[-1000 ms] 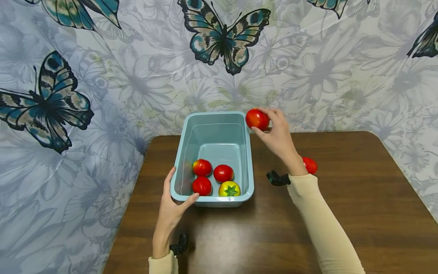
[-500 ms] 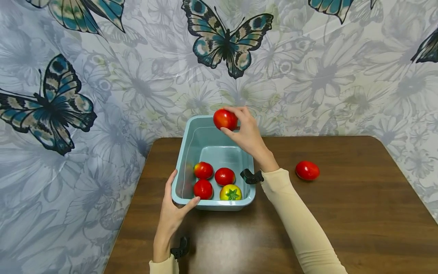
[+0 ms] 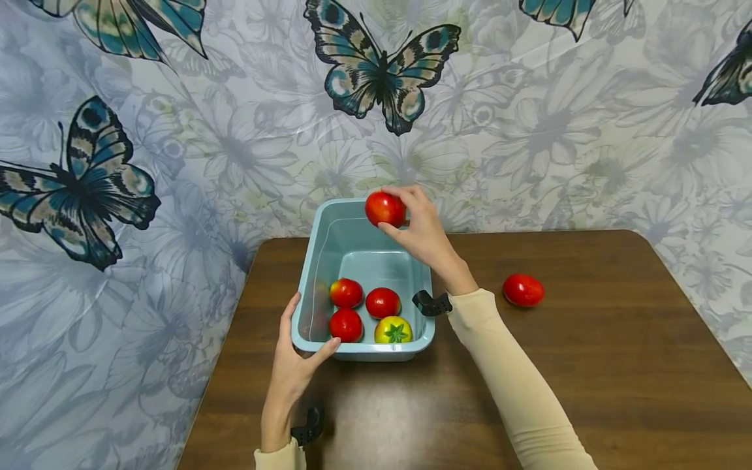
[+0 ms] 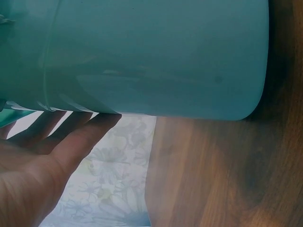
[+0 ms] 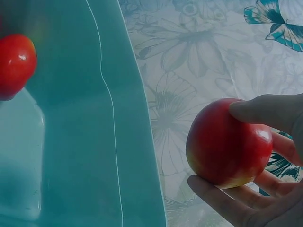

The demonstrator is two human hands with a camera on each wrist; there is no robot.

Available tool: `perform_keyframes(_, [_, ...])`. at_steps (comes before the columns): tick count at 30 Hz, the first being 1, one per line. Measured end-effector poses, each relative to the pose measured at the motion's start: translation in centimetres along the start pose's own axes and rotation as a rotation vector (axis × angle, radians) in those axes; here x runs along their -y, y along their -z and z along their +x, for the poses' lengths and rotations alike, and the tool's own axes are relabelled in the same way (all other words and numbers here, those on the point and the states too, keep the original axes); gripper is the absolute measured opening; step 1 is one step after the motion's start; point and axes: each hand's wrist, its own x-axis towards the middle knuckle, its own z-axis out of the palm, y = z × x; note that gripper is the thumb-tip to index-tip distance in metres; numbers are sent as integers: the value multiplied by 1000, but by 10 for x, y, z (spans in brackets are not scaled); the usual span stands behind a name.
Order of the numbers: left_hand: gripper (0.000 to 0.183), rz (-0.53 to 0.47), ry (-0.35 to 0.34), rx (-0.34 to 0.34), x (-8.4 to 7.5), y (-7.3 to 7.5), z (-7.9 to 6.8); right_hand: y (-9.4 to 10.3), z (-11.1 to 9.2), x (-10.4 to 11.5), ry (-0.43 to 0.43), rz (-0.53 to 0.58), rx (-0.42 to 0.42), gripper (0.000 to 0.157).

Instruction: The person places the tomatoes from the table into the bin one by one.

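My right hand (image 3: 430, 243) holds a red tomato (image 3: 384, 209) between thumb and fingers, above the far part of a light blue plastic bin (image 3: 390, 349). The right wrist view shows the thumb on one side of that tomato and fingertips beneath. Inside the bin, near its front, lie red tomatoes (image 3: 383, 303) and a yellow-green tomato (image 3: 393, 330) with a green star-shaped top. My left hand (image 3: 290, 369) rests on the bin's front left corner, thumb at the front rim. In the left wrist view, its fairly straight fingers (image 4: 85, 142) touch the outer wall.
Another red tomato (image 3: 523, 290) lies on the brown wooden table (image 3: 617, 365), right of the bin. Behind the table hangs a floral cloth (image 3: 529, 130) with butterflies. Black straps (image 3: 431, 303) are worn at both wrists.
My right hand has carried the held tomato leftward, from beside the bin's far right corner to above its far end, then stayed there. The left hand keeps its place on the bin.
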Motion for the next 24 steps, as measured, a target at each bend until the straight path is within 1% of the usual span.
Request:
perform_keyframes(6, [99,-12,-1,15,0,-1,0,0,-3,-3,7,-13,4,56])
perform_keyframes(14, [98,20,-1,17,0,0,-2,3,-7,-4,-37,-46,92,58])
perform_keyframes(19, [98,19,-4,8,0,0,-2,7,-10,-8,-55,-24,101,60])
perform_keyframes(24, [98,32,2,-1,-1,-1,-2,16,-13,-11,-79,-17,96,60])
